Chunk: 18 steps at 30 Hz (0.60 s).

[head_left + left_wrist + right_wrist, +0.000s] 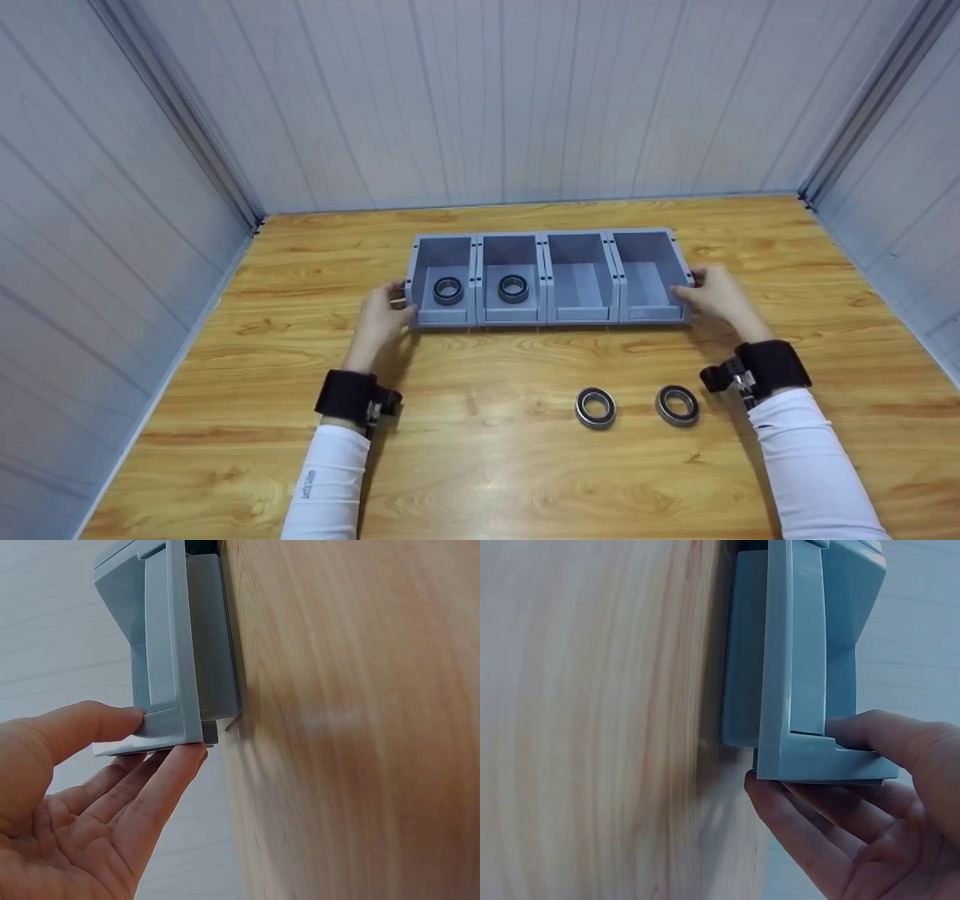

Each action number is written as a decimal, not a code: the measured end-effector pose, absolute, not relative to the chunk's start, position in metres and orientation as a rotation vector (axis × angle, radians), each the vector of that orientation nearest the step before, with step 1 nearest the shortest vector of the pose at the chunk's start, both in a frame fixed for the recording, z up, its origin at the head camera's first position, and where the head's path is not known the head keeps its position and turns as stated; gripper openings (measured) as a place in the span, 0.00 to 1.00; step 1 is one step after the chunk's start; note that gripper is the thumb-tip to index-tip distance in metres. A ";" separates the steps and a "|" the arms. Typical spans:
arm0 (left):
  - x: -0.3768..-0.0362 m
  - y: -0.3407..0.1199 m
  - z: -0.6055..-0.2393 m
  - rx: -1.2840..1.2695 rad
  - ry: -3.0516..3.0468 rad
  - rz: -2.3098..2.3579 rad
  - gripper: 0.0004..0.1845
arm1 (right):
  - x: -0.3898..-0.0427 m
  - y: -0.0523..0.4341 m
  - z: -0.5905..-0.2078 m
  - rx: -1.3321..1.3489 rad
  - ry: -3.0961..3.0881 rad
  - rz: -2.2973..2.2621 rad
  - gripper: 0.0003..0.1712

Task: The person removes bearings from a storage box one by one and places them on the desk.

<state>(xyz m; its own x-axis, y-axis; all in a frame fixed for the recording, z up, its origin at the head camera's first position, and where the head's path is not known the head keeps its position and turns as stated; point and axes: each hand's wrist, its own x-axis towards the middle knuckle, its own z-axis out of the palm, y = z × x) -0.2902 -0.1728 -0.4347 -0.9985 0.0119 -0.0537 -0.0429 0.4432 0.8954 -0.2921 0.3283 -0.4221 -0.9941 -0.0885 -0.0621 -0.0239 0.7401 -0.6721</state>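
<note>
A row of several joined grey storage bins (581, 316) sits on the wooden table. My left hand (381, 315) pinches the outer side wall of the leftmost bin; in the left wrist view the thumb (90, 724) lies at its front rim and the fingers underneath. At the other end my right hand (721, 300) grips the rightmost bin's side wall in the same manner, its thumb (885, 733) over the rim. One ball bearing (448, 298) lies in the leftmost bin, another bearing (513, 298) in the bin beside it. The two bins on the right hold nothing.
Two more bearings lie flat on the table in front of the bins: one bearing (595, 424) right of centre, the other bearing (677, 420) nearer the right forearm. White panel walls (480, 105) enclose the wooden table (480, 465) at the back and both sides.
</note>
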 end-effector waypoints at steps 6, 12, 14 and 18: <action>-0.290 -0.173 -0.435 0.006 2.659 1.627 0.28 | -0.295 0.329 -0.423 -0.080 2.879 -1.039 0.25; -0.290 -0.173 -0.435 0.007 2.661 1.627 0.28 | -0.296 0.329 -0.424 -0.084 2.869 -1.034 0.19; -0.290 -0.173 -0.435 -0.001 2.650 1.633 0.28 | -0.296 0.328 -0.424 -0.091 2.861 -1.054 0.17; -0.290 -0.173 -0.435 -0.018 2.623 1.645 0.29 | -0.296 0.328 -0.425 -0.102 2.844 -1.085 0.17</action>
